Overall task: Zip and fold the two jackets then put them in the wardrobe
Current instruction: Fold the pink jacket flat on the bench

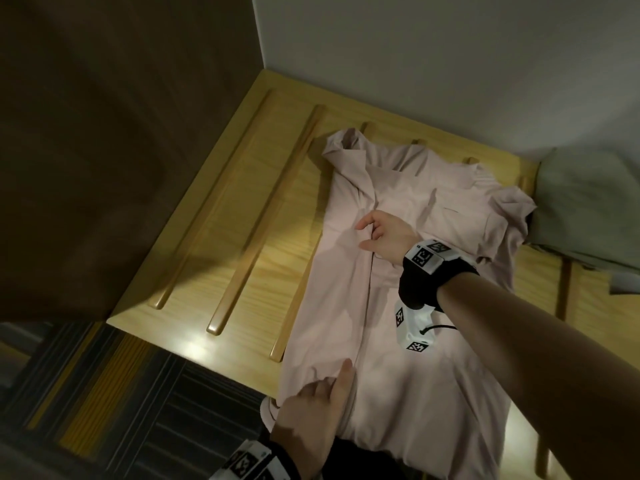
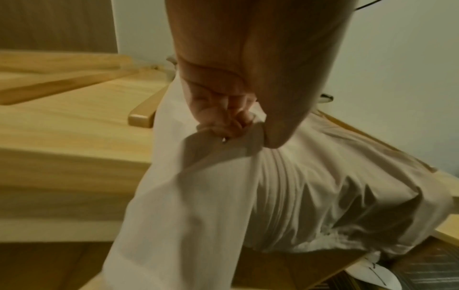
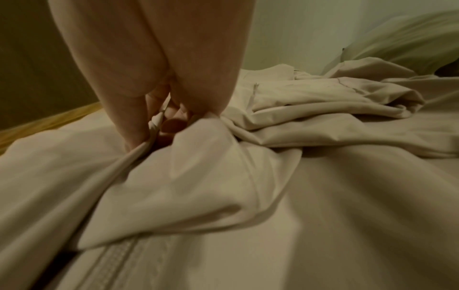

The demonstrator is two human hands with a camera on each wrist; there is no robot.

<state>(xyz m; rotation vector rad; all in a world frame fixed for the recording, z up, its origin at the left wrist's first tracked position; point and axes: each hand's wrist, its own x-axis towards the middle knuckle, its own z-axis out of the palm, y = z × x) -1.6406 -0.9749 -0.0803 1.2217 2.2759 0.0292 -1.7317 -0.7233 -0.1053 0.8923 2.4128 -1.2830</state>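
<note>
A pale pink jacket lies front up along a wooden slatted platform, collar at the far end. My right hand is at mid-chest on it. In the right wrist view its fingers pinch a small pale zipper pull, and closed zipper teeth run below. My left hand grips the hem at the near edge, fingers curled round a bunch of fabric. A second, grey-green jacket lies crumpled at the far right, touching the pink one's sleeve.
A dark wood panel rises on the left of the platform and a white wall stands behind it. Raised slats cross the bare wood left of the jacket. Striped carpet lies below the near edge.
</note>
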